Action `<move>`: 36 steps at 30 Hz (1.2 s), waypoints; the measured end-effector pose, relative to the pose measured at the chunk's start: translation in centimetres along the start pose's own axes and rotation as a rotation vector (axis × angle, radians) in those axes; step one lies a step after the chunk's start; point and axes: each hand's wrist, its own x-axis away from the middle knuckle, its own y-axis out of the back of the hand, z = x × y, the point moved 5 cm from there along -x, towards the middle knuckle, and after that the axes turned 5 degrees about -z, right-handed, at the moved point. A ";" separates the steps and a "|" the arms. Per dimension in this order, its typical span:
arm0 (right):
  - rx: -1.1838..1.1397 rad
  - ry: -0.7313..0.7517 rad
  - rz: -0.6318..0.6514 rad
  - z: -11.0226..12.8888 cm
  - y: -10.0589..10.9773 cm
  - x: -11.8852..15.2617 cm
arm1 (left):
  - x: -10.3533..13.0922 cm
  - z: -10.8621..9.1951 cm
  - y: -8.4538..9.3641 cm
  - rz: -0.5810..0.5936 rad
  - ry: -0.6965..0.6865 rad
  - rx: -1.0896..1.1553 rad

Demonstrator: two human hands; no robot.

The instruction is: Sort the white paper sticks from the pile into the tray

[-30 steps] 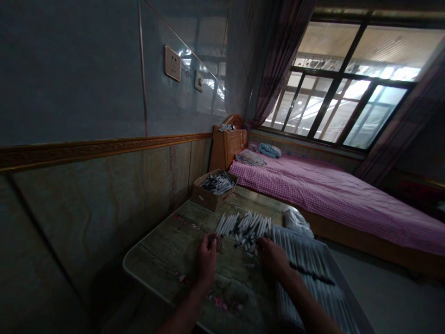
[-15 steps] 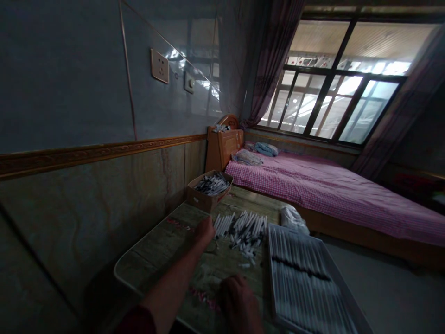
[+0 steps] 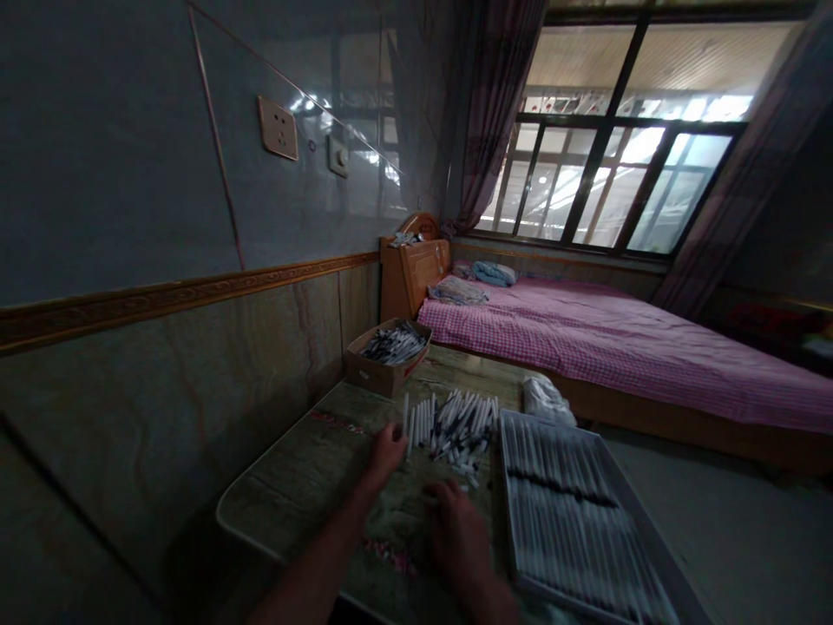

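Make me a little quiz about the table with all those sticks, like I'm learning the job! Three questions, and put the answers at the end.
1. True or false: a loose pile of slim sticks lies on the table, beside the tray.
2. What lies by the tray's far edge?
A) a ball
B) a whitish plastic bag
C) a shoe
3. Fill in: the ____ hand is nearer the tray.

Key:
1. True
2. B
3. right; the left hand is farther from it than the right hand.
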 end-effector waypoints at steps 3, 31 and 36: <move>0.152 -0.021 -0.075 0.1 0.5 -3.0 | 2.2 1.2 1.3 -0.031 -0.033 0.083; -1.082 -0.390 -0.717 -1.8 1.9 -3.6 | 5.7 1.9 3.6 -0.109 -0.200 -0.144; -1.109 -0.425 -0.757 -2.2 2.1 -3.2 | 5.5 2.3 3.4 -0.108 -0.227 -0.119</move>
